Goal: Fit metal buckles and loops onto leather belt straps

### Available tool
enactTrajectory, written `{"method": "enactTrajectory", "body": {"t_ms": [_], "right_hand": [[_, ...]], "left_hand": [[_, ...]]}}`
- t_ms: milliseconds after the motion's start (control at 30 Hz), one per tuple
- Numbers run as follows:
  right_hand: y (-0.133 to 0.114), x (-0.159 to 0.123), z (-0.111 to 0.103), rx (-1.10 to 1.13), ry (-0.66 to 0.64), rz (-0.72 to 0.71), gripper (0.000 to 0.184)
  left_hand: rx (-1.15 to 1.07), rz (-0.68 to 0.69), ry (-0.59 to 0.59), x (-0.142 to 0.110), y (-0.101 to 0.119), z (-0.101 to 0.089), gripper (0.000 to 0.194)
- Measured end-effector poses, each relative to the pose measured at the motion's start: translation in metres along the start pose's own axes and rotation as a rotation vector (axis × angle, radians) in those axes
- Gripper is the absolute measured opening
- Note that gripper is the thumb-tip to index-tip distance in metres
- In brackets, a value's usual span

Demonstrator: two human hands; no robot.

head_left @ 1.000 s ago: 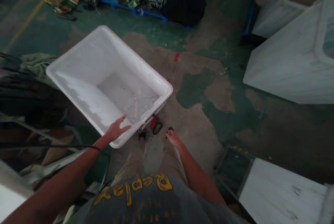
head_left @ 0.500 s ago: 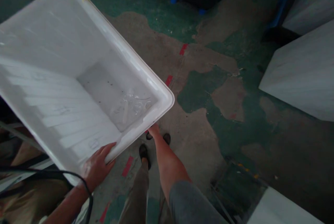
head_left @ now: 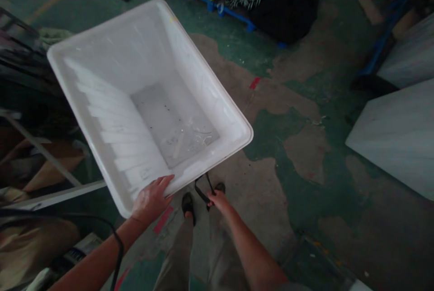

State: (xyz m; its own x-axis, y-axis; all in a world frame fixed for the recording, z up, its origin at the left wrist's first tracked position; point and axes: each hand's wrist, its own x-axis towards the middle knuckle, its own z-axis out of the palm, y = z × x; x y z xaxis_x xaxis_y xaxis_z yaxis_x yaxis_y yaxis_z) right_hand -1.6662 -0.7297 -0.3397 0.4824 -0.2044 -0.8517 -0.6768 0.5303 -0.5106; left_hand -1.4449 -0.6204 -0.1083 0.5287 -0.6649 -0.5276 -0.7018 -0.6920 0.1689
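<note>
A large white plastic tub (head_left: 101,73) is held up in front of me, tilted, its inside bare apart from a few clear scraps on the bottom. My left hand (head_left: 151,200) grips the tub's near rim, fingers curled over the edge. Just below the tub's near right corner, my right hand (head_left: 219,200) is closed on a thin black strap or handle (head_left: 202,188) that loops up toward the tub's underside. My legs and dark shoes show beneath, standing on the worn green floor.
A blue pallet (head_left: 217,8) with bags, rope and dark bundles lies at the back. White slabs or boxes (head_left: 396,137) stand on the right. Metal frames and cardboard (head_left: 44,169) crowd the left. A black cable (head_left: 111,236) hangs by my left arm.
The tub has swung away and to the right as my view lifted. My right hand came up from under the corner and now grips a black strap. The left hand kept hold of the rim.
</note>
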Motion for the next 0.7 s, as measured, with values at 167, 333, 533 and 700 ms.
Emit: {"method": "enactTrajectory", "body": {"t_ms": [167, 333, 533, 700], "right_hand": [[0.034, -0.113, -0.024, 0.029, 0.047, -0.021, 0.035], [0.031, -0.172, -0.001, 0.044, 0.041, -0.125, 0.029], [0.019, -0.167, 0.035, 0.015, -0.096, -0.044, 0.01], [0.004, -0.165, 0.016, -0.054, -0.116, -0.045, 0.01]], "left_hand": [[-0.012, 0.052, 0.001, 0.013, 0.003, -0.004, 0.054], [-0.023, 0.072, -0.015, 0.025, 0.003, -0.014, 0.057], [0.035, 0.048, -0.012, 0.005, 0.018, -0.019, 0.061], [0.045, 0.025, -0.065, -0.035, 0.039, 0.005, 0.062]]}}
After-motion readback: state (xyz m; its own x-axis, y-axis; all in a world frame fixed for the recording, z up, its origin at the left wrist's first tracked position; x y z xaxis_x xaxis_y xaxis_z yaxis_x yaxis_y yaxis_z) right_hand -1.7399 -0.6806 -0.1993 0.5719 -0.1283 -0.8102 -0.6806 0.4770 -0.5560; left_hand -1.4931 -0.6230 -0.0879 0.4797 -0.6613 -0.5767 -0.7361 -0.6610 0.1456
